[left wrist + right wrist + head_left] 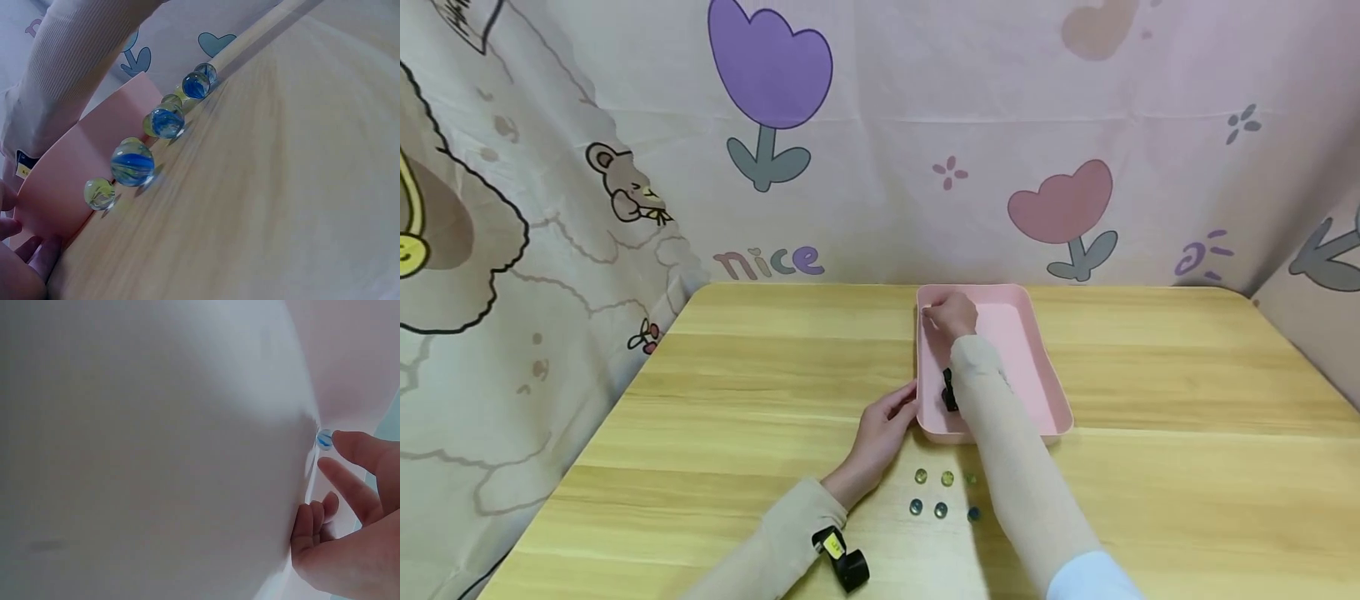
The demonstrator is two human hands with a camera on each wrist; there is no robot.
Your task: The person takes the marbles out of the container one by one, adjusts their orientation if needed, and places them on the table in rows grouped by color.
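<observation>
Inside a pink tray (1011,350), my right hand (953,315) reaches into the far left corner. In the right wrist view a clear marble with a blue swirl (325,439) sits in that corner against one fingertip; another finger extends just below it, a small gap away, while the remaining fingers bend against the tray surface. My left hand (880,433) rests its fingertips (45,255) on the outside of the tray's near left wall. In front of the tray lie several marbles: a row with yellow swirls (947,478) and a nearer row with blue swirls (941,510).
A wooden table (760,375) bears the tray and the marbles. Behind it hangs a printed curtain (880,167) with tulips and a bear. A black wrist camera (850,571) is strapped at the left sleeve, and another (950,392) shows beside the right sleeve.
</observation>
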